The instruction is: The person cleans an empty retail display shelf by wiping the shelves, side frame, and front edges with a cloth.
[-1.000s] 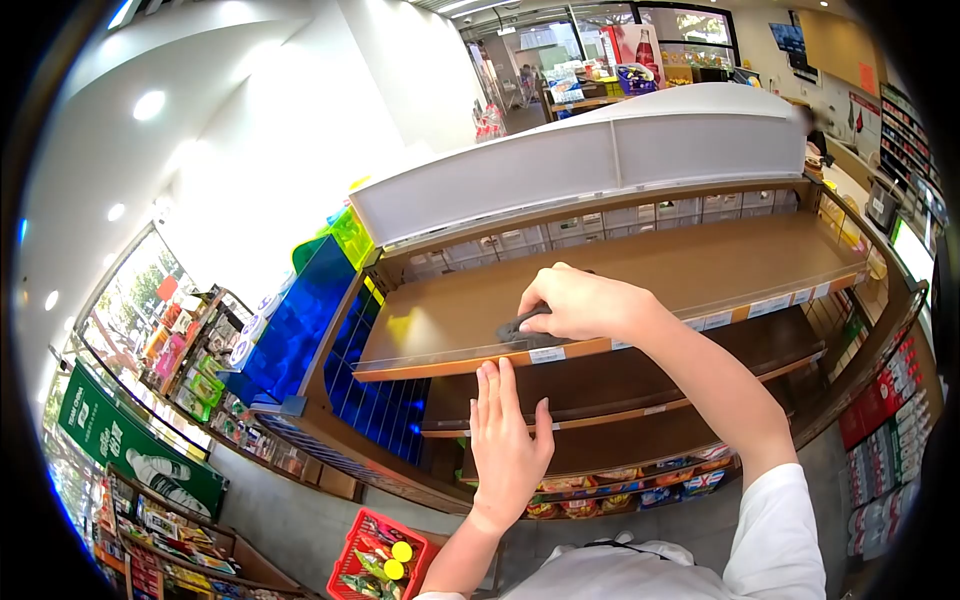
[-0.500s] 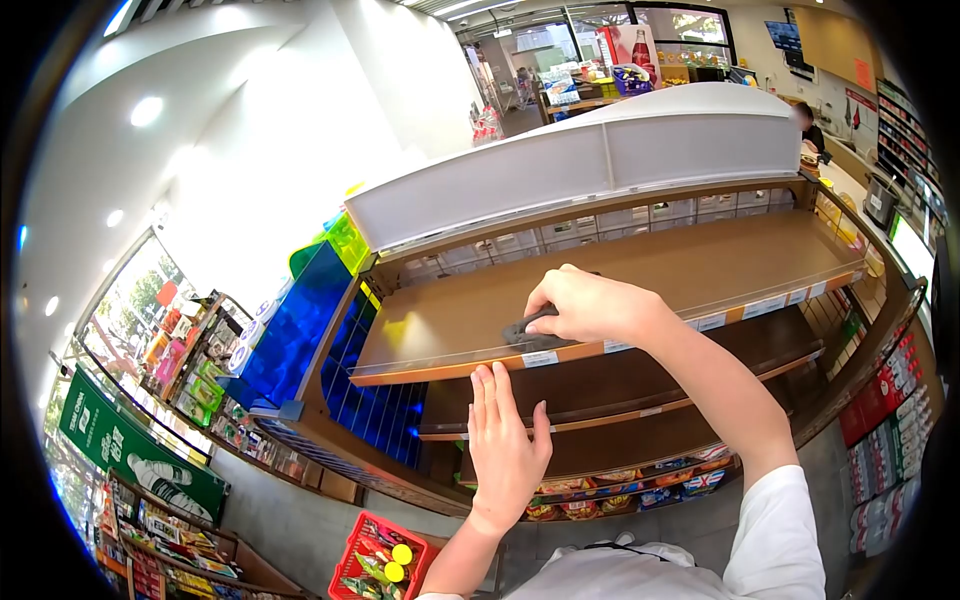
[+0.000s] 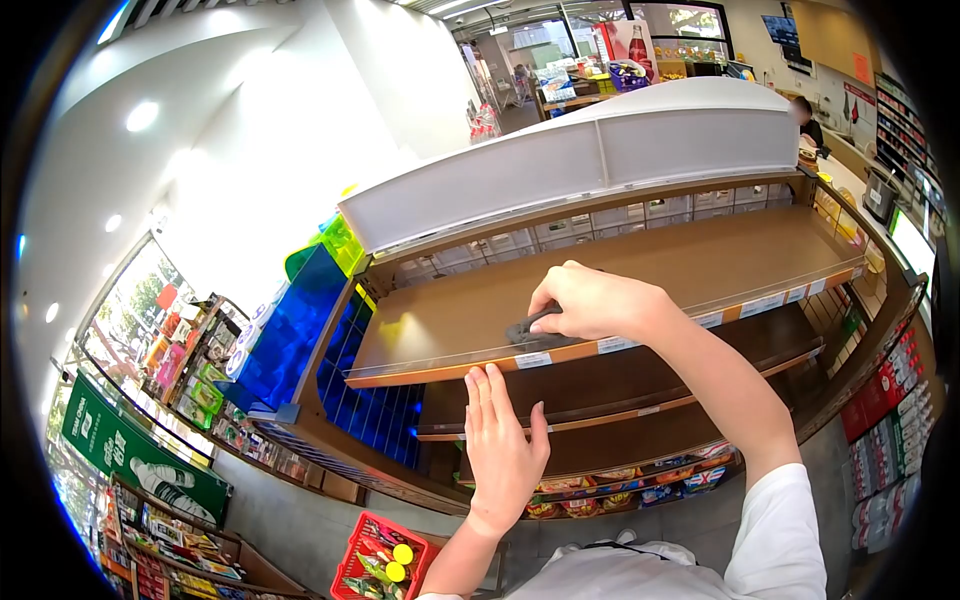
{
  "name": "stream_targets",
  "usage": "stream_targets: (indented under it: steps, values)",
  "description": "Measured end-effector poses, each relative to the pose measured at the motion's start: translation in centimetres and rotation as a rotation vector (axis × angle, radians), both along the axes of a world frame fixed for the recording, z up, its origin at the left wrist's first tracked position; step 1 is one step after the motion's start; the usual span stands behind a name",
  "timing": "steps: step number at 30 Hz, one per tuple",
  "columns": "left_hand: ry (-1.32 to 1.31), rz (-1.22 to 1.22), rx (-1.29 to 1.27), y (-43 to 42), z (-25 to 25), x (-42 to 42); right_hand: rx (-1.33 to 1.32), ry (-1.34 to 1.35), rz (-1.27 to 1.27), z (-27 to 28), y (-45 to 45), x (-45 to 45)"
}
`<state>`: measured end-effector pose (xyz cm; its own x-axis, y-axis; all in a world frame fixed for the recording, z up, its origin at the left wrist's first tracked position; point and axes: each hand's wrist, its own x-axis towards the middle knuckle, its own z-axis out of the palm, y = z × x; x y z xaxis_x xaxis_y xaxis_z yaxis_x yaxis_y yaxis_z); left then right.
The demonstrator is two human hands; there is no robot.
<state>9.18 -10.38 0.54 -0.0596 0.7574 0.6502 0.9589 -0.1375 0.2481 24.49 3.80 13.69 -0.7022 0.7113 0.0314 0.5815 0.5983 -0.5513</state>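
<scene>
My right hand [image 3: 590, 303] grips a dark grey cloth [image 3: 522, 332] and presses it on the brown top shelf [image 3: 640, 258], close to the front edge. The cloth is bunched under my fingers, partly hidden by them. Lower and to the left, my left hand [image 3: 503, 440] is spread with the fingers pointing up. Its fingertips are at the orange front edge of that shelf, near a white price label [image 3: 533, 360]; whether they touch it I cannot tell. Nothing is in this hand.
Below are a darker middle shelf [image 3: 600, 385] and snack bags [image 3: 620, 490]. A red basket [image 3: 350, 555] with goods stands on the floor at lower left. A blue bin [image 3: 285, 330] is at the rack's left end. Drink packs [image 3: 890, 420] are stacked right. A person [image 3: 808, 122] is behind the counter.
Almost nothing differs. My right hand and the cloth are a touch further right along the shelf, while my left hand stays at the front edge.
</scene>
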Motion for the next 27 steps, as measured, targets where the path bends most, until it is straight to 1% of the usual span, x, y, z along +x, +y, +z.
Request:
stream_targets:
  steps: [4,19,27]
  values:
    - [0.004,0.007,-0.001,0.0,-0.1,0.0,-0.044,-0.022,-0.036,0.4,-0.4,0.6]
    - [0.016,0.044,-0.021,0.3,-0.1,1.0,0.025,0.014,-0.033,-0.5,0.4,2.1]
    - [0.049,0.058,-0.039,0.3,-0.2,1.0,-0.011,0.003,-0.076,-0.2,-0.1,2.9]
